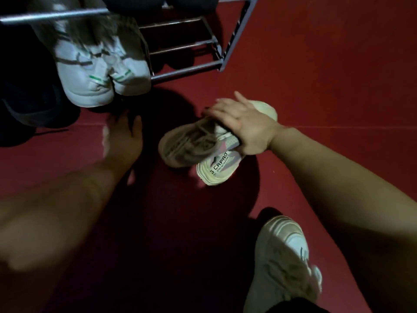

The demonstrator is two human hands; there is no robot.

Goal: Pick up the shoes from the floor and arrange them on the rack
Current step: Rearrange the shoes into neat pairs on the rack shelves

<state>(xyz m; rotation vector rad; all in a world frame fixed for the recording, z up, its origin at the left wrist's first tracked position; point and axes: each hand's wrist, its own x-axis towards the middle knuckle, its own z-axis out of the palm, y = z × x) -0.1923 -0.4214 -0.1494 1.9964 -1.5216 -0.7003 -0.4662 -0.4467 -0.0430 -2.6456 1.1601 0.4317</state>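
Right hand (243, 127) is clamping both beige sneakers (194, 145) together under its fingers to carry them as one, while the left hand (125, 136) is hanging open, empty, toward the rack (187, 71).

Smooth metal rack bars (187, 70), matt red floor (327, 86), mesh-cloth sneaker (185, 145) with rubbery sole.

Both forearms bare, no sleeves; a pale chunky sneaker (286, 260) on the foot.

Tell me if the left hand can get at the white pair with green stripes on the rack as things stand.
Probably yes: the left hand is free and low on the floor just below the white pair, with nothing visible between them; the right hand is busy gripping the beige sneakers.
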